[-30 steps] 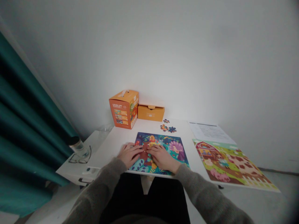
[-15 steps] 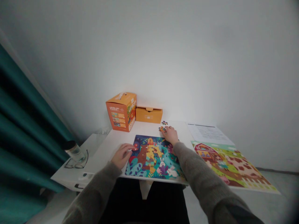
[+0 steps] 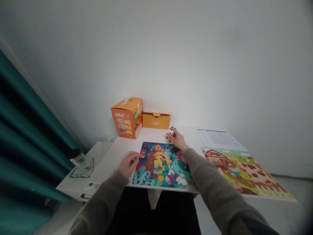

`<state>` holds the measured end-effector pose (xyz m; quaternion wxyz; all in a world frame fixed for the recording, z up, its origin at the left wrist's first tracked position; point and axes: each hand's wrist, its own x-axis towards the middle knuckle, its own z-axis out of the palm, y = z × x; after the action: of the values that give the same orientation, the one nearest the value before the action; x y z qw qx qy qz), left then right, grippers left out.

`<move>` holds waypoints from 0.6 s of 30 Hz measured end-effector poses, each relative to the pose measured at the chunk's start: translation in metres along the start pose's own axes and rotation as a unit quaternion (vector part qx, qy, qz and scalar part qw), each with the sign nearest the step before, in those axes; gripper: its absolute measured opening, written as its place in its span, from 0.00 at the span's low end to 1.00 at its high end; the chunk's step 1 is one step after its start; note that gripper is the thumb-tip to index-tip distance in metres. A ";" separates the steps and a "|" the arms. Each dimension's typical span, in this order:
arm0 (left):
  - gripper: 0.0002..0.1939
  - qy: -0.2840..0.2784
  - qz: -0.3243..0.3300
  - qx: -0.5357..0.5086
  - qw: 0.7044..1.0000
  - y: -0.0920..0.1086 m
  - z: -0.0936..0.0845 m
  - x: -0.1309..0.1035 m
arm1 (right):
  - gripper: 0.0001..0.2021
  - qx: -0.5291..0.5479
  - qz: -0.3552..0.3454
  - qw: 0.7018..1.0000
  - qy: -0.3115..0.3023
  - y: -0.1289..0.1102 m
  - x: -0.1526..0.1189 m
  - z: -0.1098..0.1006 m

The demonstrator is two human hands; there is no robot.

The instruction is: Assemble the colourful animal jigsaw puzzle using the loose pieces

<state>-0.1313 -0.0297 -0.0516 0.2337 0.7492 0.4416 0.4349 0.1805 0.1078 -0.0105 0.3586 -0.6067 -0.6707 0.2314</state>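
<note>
On the white table in front of me lies a colourful jigsaw puzzle (image 3: 158, 173) with white rabbits and a blue-green stream. My left hand (image 3: 127, 164) rests at its left edge, thumb and fingers closed together. What they hold, if anything, I cannot make out. Past the puzzle's far edge, my right hand (image 3: 178, 141) pinches an orange and dark puzzle piece (image 3: 169, 136). A bluish loose piece (image 3: 173, 128) lies just beyond those fingers. My right forearm covers the puzzle's right side.
An orange puzzle box (image 3: 127, 117) and a low orange carton (image 3: 156, 120) stand at the back. To the right lie a farm picture (image 3: 246, 173) and a printed sheet (image 3: 217, 138). Glasses (image 3: 83, 173) and a dark-lidded jar (image 3: 80, 160) are at the left.
My right fingers have closed on the orange piece, which now sits at a different angle. My left hand has barely moved. The view has shifted slightly.
</note>
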 end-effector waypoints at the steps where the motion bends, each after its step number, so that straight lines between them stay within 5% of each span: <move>1: 0.12 0.000 -0.001 0.000 1.000 0.000 0.000 0.000 | 0.11 0.030 -0.002 1.000 -0.008 -0.005 -0.006 -0.001; 5: 0.12 0.009 -0.007 0.001 1.000 -0.001 0.001 -0.001 | 0.16 0.165 -0.011 0.985 -0.059 -0.026 -0.046 -0.005; 8: 0.12 0.011 -0.011 0.000 1.000 0.000 0.001 -0.001 | 0.19 0.418 0.028 0.897 -0.138 -0.041 -0.081 -0.011; 12: 0.12 0.015 -0.022 -0.008 1.000 0.002 0.001 -0.001 | 0.17 0.529 0.048 0.834 -0.151 -0.054 -0.115 -0.015; 15: 0.12 0.022 -0.036 -0.015 0.999 0.007 0.000 -0.001 | 0.15 0.523 0.036 0.841 -0.136 -0.057 -0.130 -0.012; 18: 0.12 0.026 -0.055 -0.032 0.998 0.021 0.000 0.003 | 0.13 0.456 0.011 0.880 -0.133 -0.057 -0.137 -0.007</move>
<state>-0.1211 -0.0379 -0.0344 0.2692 0.7043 0.4741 0.4546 0.1498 -0.0366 0.0086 0.5004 -0.3469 -0.5253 0.5945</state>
